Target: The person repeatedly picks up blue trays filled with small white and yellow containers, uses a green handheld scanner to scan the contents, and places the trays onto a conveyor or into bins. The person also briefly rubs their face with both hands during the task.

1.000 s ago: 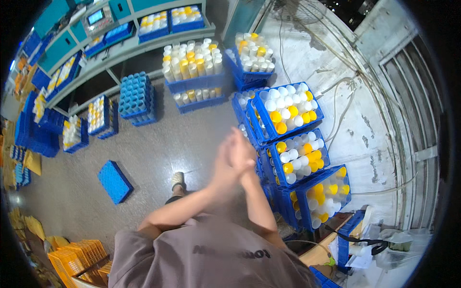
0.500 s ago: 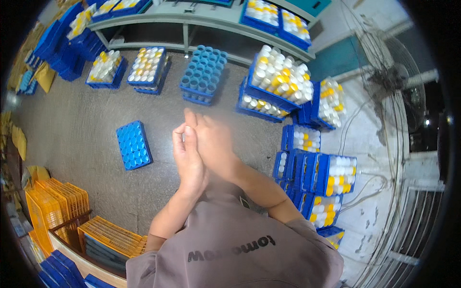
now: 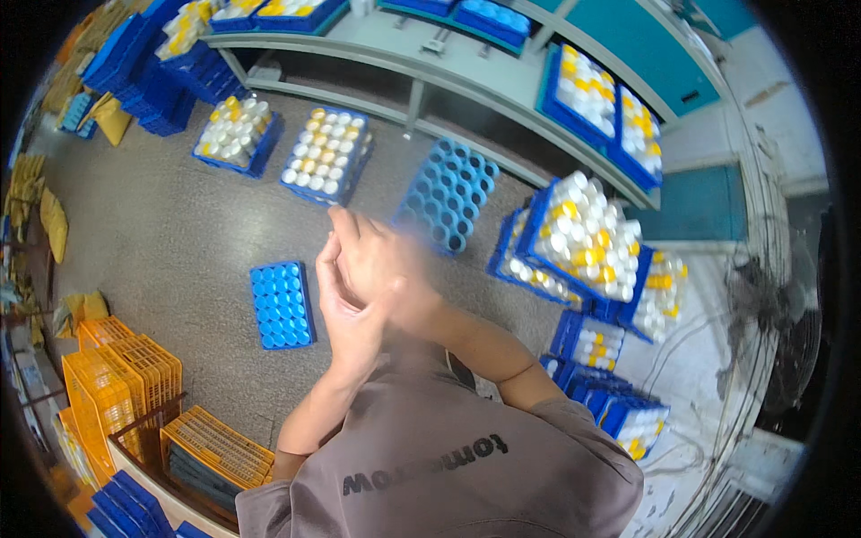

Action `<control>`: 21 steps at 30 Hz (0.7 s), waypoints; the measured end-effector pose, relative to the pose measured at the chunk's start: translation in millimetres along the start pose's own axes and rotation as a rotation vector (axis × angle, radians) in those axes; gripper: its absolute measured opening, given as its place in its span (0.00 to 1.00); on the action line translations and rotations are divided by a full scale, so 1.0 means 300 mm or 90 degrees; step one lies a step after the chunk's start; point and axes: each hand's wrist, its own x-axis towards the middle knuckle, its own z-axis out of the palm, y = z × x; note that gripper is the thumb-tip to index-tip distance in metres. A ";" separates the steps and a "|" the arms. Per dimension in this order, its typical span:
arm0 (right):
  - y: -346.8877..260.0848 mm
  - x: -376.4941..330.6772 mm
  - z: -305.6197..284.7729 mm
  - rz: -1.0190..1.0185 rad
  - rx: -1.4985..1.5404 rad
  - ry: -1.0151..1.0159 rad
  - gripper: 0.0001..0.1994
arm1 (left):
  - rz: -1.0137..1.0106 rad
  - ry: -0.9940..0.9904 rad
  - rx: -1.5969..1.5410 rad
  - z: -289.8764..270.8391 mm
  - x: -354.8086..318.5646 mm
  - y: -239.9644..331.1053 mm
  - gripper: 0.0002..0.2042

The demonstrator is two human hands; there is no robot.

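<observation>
My left hand and my right hand are pressed together above the floor, palm against palm. The left thumb stands apart and reaches over the edge of the right hand, while the left fingers curve loosely along it. My right hand is smeared by motion, but its fingers look stretched out. No object shows in either hand; the space between the palms is hidden. Below and to the left, a blue crate of blue round cups lies on the floor. Beyond my hands stands a light-blue rack of round holes.
Crates of white and yellow tubes stand on the floor ahead, with tilted, stacked ones at right. A grey workbench runs across the back. Orange plastic baskets are at lower left. A fan stands at far right.
The view has swung, so the surroundings sit lower and farther right. My hands remain together; the left thumb has spread away from its fingers and the right hand has slid against the left.
</observation>
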 end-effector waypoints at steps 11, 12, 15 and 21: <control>0.019 0.793 0.194 -0.161 0.057 0.033 0.23 | -0.015 0.093 -0.077 -0.153 0.747 0.058 0.36; 0.019 0.859 0.225 -0.153 0.045 0.033 0.23 | -0.002 0.058 -0.069 -0.185 0.820 0.059 0.35; 0.013 1.063 0.303 -0.145 0.044 0.031 0.23 | -0.101 0.069 -0.209 -0.277 1.068 0.074 0.30; 0.056 1.447 0.367 -0.064 -0.026 0.102 0.23 | -0.161 -0.058 -0.188 -0.326 1.491 0.114 0.31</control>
